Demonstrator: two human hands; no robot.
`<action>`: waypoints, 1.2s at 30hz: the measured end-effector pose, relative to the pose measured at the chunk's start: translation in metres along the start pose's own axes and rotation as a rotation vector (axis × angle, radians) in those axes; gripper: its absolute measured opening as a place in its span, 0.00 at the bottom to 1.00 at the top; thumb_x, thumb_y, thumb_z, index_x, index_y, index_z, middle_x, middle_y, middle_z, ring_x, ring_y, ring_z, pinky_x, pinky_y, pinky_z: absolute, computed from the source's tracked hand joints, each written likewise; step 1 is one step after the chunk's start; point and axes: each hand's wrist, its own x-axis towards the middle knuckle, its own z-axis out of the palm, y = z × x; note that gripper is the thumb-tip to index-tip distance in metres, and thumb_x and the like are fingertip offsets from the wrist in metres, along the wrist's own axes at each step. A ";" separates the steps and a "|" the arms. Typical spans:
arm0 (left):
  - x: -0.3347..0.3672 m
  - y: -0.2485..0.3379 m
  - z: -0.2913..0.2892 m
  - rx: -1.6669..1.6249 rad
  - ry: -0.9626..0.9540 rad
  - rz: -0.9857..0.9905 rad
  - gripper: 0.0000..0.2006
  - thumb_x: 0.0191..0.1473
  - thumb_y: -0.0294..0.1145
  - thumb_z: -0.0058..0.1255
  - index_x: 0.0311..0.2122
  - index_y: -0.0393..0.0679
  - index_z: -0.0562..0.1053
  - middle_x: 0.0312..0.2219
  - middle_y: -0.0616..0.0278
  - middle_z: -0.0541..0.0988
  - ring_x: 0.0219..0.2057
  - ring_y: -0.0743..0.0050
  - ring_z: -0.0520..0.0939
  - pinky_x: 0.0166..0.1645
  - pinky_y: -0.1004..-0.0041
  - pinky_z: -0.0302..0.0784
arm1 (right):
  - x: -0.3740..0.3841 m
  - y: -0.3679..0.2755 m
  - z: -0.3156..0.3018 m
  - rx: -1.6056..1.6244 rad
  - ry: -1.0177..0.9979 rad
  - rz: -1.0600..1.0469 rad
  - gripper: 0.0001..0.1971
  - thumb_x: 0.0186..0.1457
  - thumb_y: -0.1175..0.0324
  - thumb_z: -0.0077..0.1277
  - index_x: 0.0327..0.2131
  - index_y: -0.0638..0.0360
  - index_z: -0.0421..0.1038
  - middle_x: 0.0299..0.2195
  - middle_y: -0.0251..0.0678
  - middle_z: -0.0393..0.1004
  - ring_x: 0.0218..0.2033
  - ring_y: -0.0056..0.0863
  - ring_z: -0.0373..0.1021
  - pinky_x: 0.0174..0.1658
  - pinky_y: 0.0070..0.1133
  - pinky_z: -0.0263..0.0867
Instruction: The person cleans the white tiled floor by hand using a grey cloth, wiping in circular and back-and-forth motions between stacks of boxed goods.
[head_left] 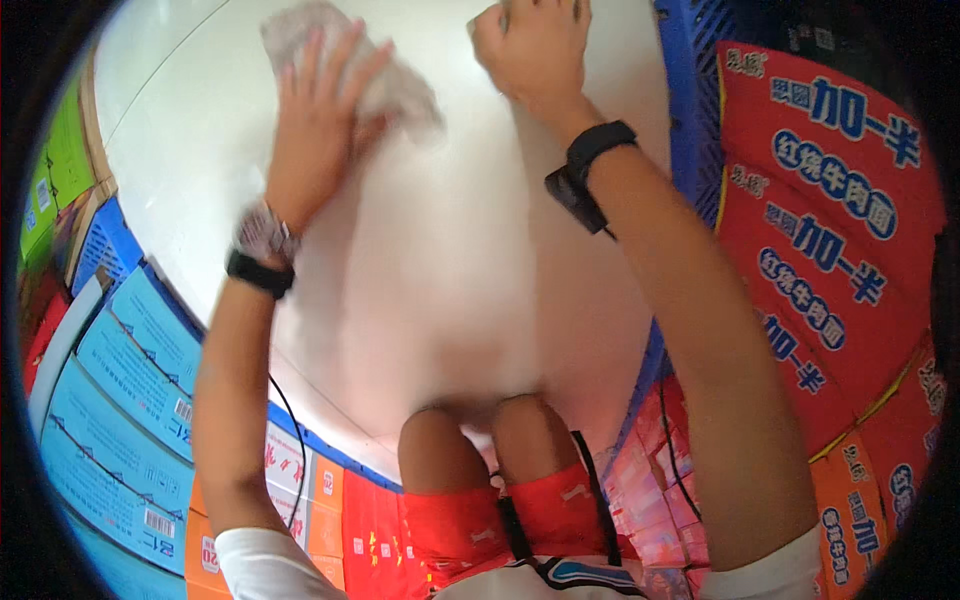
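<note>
My left hand (318, 140) lies with its fingers stretched out over a crumpled greyish cloth (400, 95), pressing it to the glossy white floor (440, 240). The cloth spreads out past the fingertips and to the right of the hand. At the top edge, my right hand (535, 45) is closed, its knuckles near the floor. What its fingers hold, if anything, cannot be made out, as the frame cuts them off. A watch (265, 232) and a black band (260, 274) circle my left wrist. A black strap with a small box (577, 198) is on my right wrist.
Red cartons (830, 190) are stacked at the right beside a blue plastic pallet (692, 110). Light blue cartons (120, 420) stand at the left, with green ones (60, 170) farther off. Orange and red boxes (370, 535) lie behind my knees (440, 450). Thin black cables (292, 430) hang by both arms.
</note>
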 end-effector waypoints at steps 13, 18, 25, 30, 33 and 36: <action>0.015 -0.009 -0.047 -0.314 0.302 -0.470 0.32 0.77 0.40 0.55 0.80 0.45 0.66 0.82 0.45 0.62 0.81 0.34 0.60 0.83 0.43 0.55 | 0.005 0.013 -0.002 -0.010 0.003 0.023 0.36 0.67 0.61 0.49 0.77 0.56 0.67 0.82 0.53 0.57 0.84 0.53 0.50 0.83 0.59 0.39; -0.114 -0.073 -0.025 0.124 0.177 -0.685 0.32 0.80 0.42 0.47 0.82 0.42 0.63 0.83 0.42 0.57 0.83 0.37 0.56 0.85 0.41 0.46 | 0.005 -0.008 0.007 0.016 -0.028 0.017 0.36 0.66 0.61 0.49 0.77 0.58 0.68 0.81 0.56 0.58 0.84 0.54 0.51 0.82 0.62 0.41; -0.107 -0.076 -0.015 0.078 0.247 -0.620 0.30 0.80 0.42 0.44 0.81 0.46 0.64 0.83 0.45 0.58 0.83 0.40 0.56 0.86 0.43 0.45 | 0.004 0.009 0.009 -0.042 0.049 -0.051 0.33 0.69 0.60 0.48 0.75 0.57 0.69 0.80 0.57 0.59 0.83 0.56 0.52 0.82 0.62 0.41; -0.120 -0.079 -0.016 0.084 0.272 -0.693 0.31 0.78 0.41 0.45 0.82 0.50 0.63 0.84 0.48 0.55 0.84 0.45 0.54 0.87 0.43 0.44 | 0.003 0.012 0.003 0.144 -0.049 -0.044 0.34 0.69 0.62 0.51 0.76 0.57 0.68 0.81 0.53 0.59 0.83 0.52 0.53 0.86 0.50 0.41; -0.127 -0.077 -0.020 0.069 0.254 -0.721 0.31 0.78 0.40 0.46 0.82 0.50 0.63 0.84 0.48 0.56 0.84 0.46 0.54 0.87 0.43 0.44 | 0.015 -0.014 -0.008 0.616 0.058 0.277 0.33 0.72 0.60 0.49 0.77 0.59 0.66 0.82 0.49 0.58 0.82 0.53 0.56 0.83 0.52 0.48; -0.124 -0.077 -0.013 0.095 0.300 -0.676 0.31 0.76 0.40 0.48 0.81 0.50 0.65 0.83 0.48 0.58 0.84 0.46 0.57 0.86 0.43 0.48 | 0.068 -0.062 0.006 0.357 -0.095 -0.082 0.34 0.76 0.53 0.48 0.80 0.51 0.61 0.83 0.49 0.55 0.82 0.55 0.55 0.81 0.56 0.50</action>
